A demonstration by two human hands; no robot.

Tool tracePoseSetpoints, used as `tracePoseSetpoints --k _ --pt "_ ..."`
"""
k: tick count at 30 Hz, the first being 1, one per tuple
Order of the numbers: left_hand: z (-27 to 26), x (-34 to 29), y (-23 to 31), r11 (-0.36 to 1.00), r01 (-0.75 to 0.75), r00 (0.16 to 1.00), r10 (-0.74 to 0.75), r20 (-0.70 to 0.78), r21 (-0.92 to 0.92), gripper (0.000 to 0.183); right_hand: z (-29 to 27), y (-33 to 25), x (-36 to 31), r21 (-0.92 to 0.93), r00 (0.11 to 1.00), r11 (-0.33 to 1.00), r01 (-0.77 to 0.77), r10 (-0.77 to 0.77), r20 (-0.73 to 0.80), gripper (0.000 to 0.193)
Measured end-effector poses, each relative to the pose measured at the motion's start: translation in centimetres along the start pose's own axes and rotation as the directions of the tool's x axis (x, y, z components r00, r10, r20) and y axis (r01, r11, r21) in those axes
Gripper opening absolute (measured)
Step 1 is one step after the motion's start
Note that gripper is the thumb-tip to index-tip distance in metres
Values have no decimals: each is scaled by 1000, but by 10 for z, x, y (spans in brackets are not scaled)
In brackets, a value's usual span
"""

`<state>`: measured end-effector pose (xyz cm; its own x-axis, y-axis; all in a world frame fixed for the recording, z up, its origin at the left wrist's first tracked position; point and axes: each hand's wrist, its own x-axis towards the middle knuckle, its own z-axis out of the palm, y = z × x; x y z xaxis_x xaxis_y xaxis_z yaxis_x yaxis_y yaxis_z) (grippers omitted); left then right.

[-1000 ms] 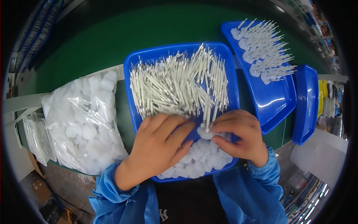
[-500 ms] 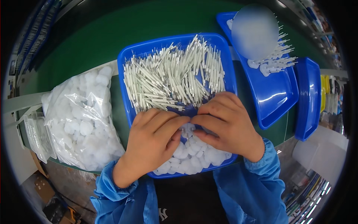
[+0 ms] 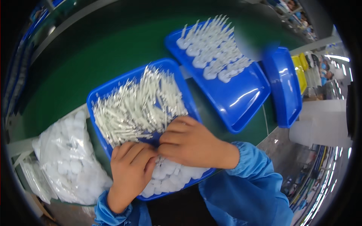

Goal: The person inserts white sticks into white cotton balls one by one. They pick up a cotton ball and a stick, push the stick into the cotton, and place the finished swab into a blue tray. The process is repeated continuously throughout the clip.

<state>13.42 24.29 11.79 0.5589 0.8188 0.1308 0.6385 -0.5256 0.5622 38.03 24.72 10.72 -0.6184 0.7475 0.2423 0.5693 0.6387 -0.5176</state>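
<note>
Both hands worked low over the central tray [image 3: 190, 101], tips of left hand [image 3: 130, 171] and right hand [image 3: 194, 145] close together, fingers curled; whatever they pinched was hidden behind the knuckles, so grip could not be told. White rods [image 3: 139, 105] filled the central tray's far part; white discs [image 3: 169, 179] lay in its near part, partly covered by the hands. Left of the central tray: clear bag [image 3: 69, 150] of white pieces, flat clear packets [image 3: 36, 177] beyond. Right of and beyond it: second blue tray [image 3: 233, 96] with rows of upright rods on white bases [image 3: 211, 52], partly lost in blur. Further right of it: narrow blue tray [image 3: 283, 86]. Green worktop [image 3: 94, 56] beneath.
</note>
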Motion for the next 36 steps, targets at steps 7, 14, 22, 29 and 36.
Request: tracePoseSetpoints --k 7,14,22,29,36 --pt "-23 -11 -1 984 66 983 -93 -160 -166 34 -62 23 -26 39 925 979 -199 201 -321 23" --pt "-19 -10 -11 983 57 988 -81 -134 -174 21 -72 60 -69 -250 703 688 -681 519 -485 15" --pt "-15 -5 -9 986 4 991 -27 -134 -168 21 -61 56 -58 -85 729 766 -637 563 -391 16" --pt "-13 -9 -9 987 -7 988 -19 -155 -162 21 -55 61 -63 -177 764 792 -584 462 -450 18" --pt "-35 -15 14 916 -33 994 -12 -110 -399 24 -49 40 -82 -168 744 770 -615 497 -447 13"
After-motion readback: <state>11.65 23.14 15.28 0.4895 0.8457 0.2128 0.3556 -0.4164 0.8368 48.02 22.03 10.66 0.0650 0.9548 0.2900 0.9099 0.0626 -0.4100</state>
